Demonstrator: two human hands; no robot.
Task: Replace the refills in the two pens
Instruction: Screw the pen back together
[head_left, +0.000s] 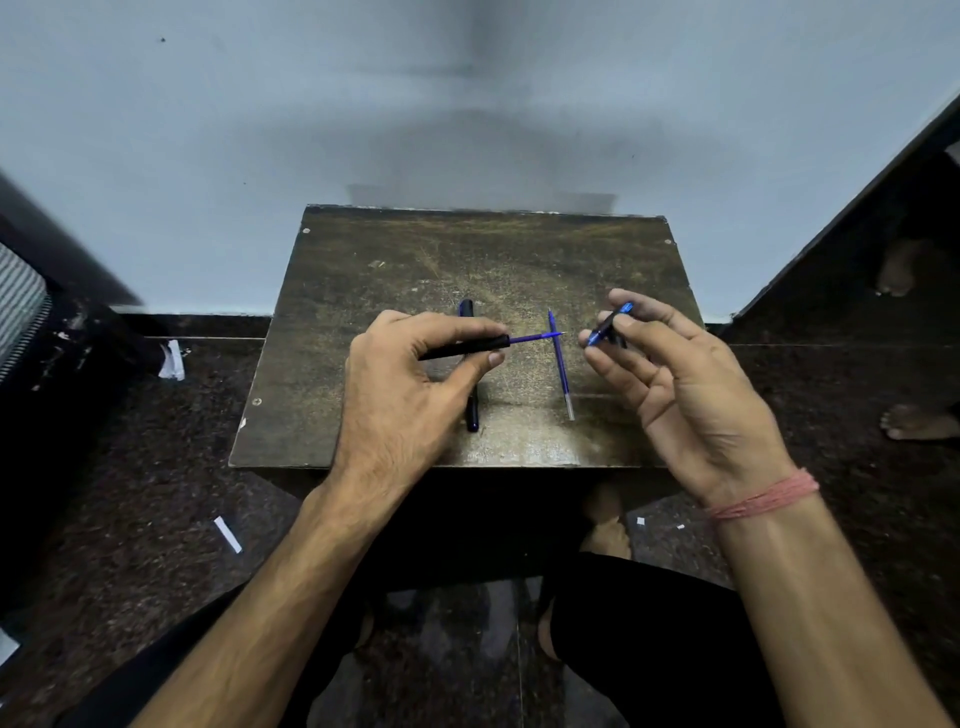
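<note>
We see the left hand (410, 384) above the small dark wooden table (363, 291), back of hand up, thumb and fingers pinched closed on a black pen barrel (465, 348) held nearly level. A blue refill (535, 338) sticks out of the barrel's right end, tip pointing right.

The right hand (691, 395) hovers to the right, palm turned toward us, fingers loosely curled. Its thumb and forefinger grip a short blue tip section (610, 325), tilted, lower end toward the refill tip. The 2 parts are near each other but apart. A pink thread band (763, 499) circles the right wrist.

On the table, 1 loose refill (560, 369) lies near-to-far between the hands; the held refill crosses over its far end in this view. A second, dark pen (470, 364) lies near-to-far under the left hand, which hides its middle.

Around the table: dark speckled floor (156, 467), 1 white paper strip (227, 534) at near left, crumpled white paper (171, 359) at left, a pale wall (467, 104) beyond. Bare feet (914, 421) show at far right.
</note>
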